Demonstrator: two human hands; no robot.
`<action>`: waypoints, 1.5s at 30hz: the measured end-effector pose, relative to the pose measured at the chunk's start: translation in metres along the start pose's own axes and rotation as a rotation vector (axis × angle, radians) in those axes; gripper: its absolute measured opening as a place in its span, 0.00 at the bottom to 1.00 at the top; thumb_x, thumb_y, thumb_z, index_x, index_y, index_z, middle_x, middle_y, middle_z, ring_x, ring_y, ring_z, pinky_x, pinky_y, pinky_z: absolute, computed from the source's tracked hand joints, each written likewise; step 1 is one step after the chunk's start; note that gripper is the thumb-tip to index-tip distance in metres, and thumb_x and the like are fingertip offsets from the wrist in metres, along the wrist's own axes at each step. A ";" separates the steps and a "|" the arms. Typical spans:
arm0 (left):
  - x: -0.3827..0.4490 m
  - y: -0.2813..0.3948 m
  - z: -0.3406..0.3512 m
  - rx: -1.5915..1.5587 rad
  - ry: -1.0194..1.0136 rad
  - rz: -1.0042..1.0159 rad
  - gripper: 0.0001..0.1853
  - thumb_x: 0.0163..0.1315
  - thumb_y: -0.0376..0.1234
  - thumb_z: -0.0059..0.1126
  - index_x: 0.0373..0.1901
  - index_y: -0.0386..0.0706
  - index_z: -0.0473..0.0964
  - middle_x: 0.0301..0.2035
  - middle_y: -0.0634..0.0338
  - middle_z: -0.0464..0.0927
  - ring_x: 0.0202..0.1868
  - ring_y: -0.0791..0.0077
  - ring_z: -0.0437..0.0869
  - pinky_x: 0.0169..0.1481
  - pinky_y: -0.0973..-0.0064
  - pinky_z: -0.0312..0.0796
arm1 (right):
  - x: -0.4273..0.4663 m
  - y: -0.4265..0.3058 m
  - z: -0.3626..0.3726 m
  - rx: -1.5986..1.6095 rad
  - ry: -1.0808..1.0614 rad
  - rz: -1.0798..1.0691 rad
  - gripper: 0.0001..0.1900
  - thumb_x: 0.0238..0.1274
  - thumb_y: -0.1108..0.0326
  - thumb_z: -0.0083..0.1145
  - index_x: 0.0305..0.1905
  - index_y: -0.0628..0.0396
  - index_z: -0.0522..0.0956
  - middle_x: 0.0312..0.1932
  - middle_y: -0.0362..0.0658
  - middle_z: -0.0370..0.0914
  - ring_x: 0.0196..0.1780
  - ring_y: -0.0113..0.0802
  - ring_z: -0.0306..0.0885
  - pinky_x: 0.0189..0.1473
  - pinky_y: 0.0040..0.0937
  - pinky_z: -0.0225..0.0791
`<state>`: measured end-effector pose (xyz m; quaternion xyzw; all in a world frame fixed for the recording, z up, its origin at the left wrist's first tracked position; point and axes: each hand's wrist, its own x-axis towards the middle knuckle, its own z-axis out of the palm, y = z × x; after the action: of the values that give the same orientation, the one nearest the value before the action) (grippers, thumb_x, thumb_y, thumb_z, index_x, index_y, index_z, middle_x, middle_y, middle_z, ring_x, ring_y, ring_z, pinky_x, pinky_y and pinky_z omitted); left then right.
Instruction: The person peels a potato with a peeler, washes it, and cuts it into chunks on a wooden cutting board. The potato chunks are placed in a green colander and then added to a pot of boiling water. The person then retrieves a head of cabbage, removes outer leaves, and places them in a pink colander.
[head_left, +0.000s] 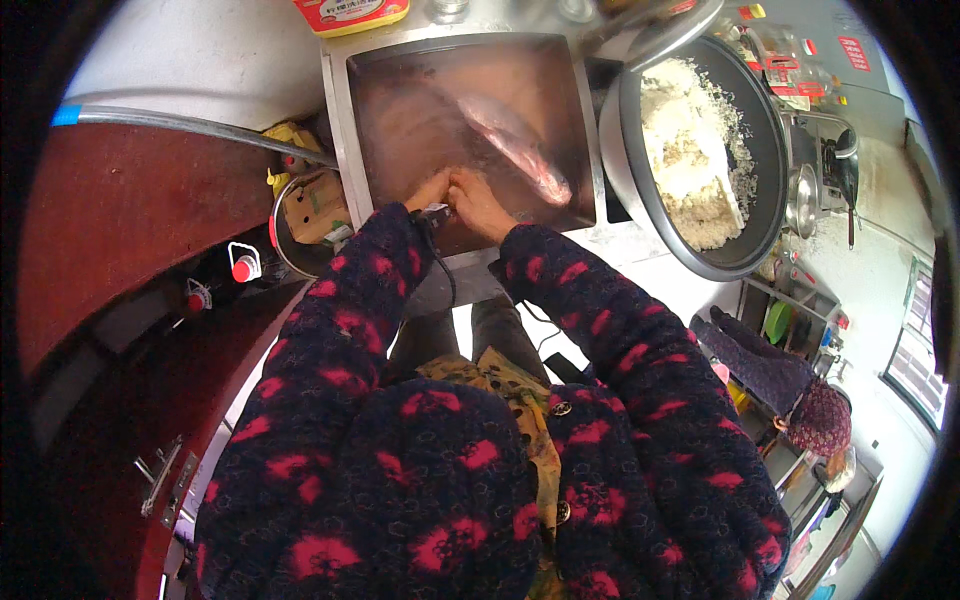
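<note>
A metal sink basin (405, 142) holds cloudy, reddish-brown water. Across its right half lies a large pale fish (517, 150), the lower end redder. My left hand (430, 192) and my right hand (478, 206) meet over the near part of the basin, fingertips touching or nearly so at the water. A small dark device with a cord (433, 214) sits at my left wrist. Whether anything is between my fingers is hidden by the hands and the murky water. The fish lies just beyond and to the right of my right hand.
A big pot of cooked rice (690, 150) stands right of the sink, a metal pipe arching above it. A bucket with cardboard (311, 214) is at the left, beside a red cabinet (150, 195). Bottles line the upper right. Another person (795, 405) bends at a counter farther right.
</note>
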<state>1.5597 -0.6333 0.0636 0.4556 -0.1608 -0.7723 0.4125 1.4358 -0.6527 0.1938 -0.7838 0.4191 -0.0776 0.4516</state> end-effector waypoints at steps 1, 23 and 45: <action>-0.014 0.007 0.012 0.049 -0.141 0.262 0.20 0.76 0.45 0.43 0.53 0.41 0.77 0.46 0.55 0.83 0.47 0.66 0.84 0.53 0.67 0.77 | 0.000 -0.009 -0.004 -0.062 0.028 -0.093 0.16 0.66 0.66 0.46 0.48 0.66 0.78 0.49 0.58 0.78 0.58 0.59 0.72 0.62 0.51 0.63; -0.036 0.040 0.059 -0.042 0.412 -0.243 0.31 0.72 0.59 0.44 0.54 0.42 0.76 0.43 0.53 0.83 0.42 0.58 0.85 0.43 0.56 0.79 | 0.067 0.085 -0.027 -0.877 -0.491 -0.113 0.19 0.46 0.69 0.68 0.47 0.58 0.80 0.43 0.51 0.82 0.45 0.43 0.82 0.49 0.37 0.76; -0.056 0.073 0.059 -0.302 -0.016 0.026 0.24 0.69 0.48 0.58 0.58 0.43 0.73 0.49 0.53 0.81 0.53 0.58 0.83 0.57 0.61 0.78 | 0.049 0.059 -0.030 0.498 -0.206 0.738 0.24 0.78 0.47 0.40 0.53 0.57 0.77 0.45 0.46 0.81 0.43 0.35 0.82 0.41 0.39 0.77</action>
<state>1.5597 -0.6410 0.1730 0.3800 -0.0522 -0.7860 0.4848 1.4174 -0.7213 0.1530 -0.4533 0.5919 0.0685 0.6629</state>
